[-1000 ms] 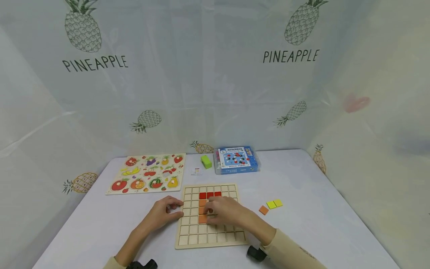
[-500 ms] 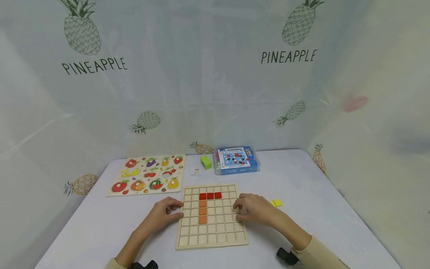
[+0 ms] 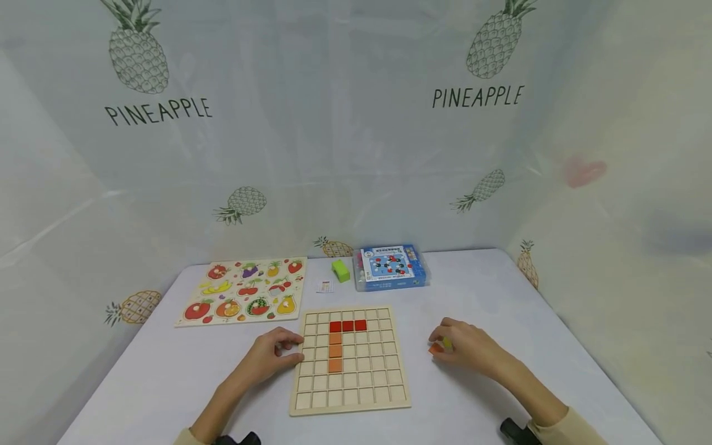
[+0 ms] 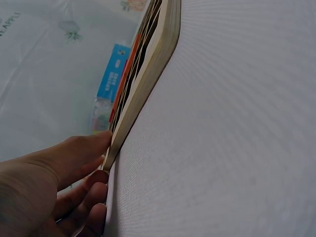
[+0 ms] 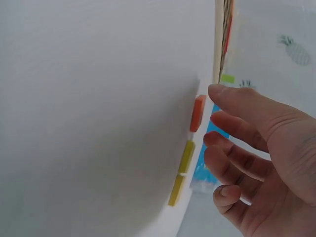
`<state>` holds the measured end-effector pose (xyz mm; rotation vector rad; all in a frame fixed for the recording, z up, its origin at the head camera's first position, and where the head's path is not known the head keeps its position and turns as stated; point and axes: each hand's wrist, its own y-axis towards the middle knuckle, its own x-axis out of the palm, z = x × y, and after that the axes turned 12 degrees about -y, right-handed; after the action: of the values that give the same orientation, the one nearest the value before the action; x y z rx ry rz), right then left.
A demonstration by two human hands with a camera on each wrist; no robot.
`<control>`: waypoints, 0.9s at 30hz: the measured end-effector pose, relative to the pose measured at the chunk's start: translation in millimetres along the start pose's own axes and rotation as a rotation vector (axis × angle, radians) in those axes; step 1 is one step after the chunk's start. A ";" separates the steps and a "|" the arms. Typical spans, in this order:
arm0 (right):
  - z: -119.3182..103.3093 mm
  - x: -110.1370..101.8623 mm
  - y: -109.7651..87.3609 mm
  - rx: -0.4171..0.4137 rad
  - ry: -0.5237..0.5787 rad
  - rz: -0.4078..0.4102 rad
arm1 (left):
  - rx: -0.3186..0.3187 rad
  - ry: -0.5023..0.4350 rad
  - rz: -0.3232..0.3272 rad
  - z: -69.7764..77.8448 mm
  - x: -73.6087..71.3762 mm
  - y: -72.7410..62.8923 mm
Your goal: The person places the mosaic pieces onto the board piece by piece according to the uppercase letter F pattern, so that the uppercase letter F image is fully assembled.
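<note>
My left hand (image 3: 269, 356) touches the left edge of a wooden grid board (image 3: 367, 378), its thumb and fingers apart along that edge. In the left wrist view the thumb lies at the board's side. Three red tiles (image 3: 347, 326) form a row on the grid, with three orange tiles (image 3: 335, 351) in a column under the leftmost. Right of the board, my right hand (image 3: 470, 350) hovers over a loose orange tile (image 5: 197, 113), thumb and fingers parted around it. Two yellow tiles (image 5: 186, 157) lie beside that tile, mostly hidden by the hand in the head view.
A fruit puzzle board (image 3: 245, 290) lies at the back left. Behind the grid board are a green block (image 3: 340, 271), a small printed card (image 3: 325, 286) and a blue boxed set (image 3: 392, 269). A pineapple-print curtain (image 3: 356, 123) hangs behind the table.
My right hand has left the orange tiles on the grid and moved right, off the board, to the loose orange tile. The left hand stays at the board's edge.
</note>
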<state>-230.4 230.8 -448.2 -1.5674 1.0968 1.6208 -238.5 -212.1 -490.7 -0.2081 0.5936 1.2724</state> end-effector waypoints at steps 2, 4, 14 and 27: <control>4.3 2.0 -3.9 -0.004 -0.007 0.010 | 0.008 0.001 -0.002 -0.3 0.2 0.4; 8.0 3.6 -7.1 -0.026 -0.015 0.025 | 0.011 0.002 -0.003 -0.3 0.3 0.7; 17.3 8.0 -10.1 -0.036 -0.035 0.046 | 0.004 -0.003 -0.005 -0.7 0.9 1.2; 15.7 11.2 -5.3 -0.061 -0.030 0.067 | 0.025 0.001 0.008 -4.2 1.3 1.4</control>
<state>-234.3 245.8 -460.8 -1.5551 1.1040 1.7316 -240.9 -212.6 -494.6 -0.1860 0.6110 1.2720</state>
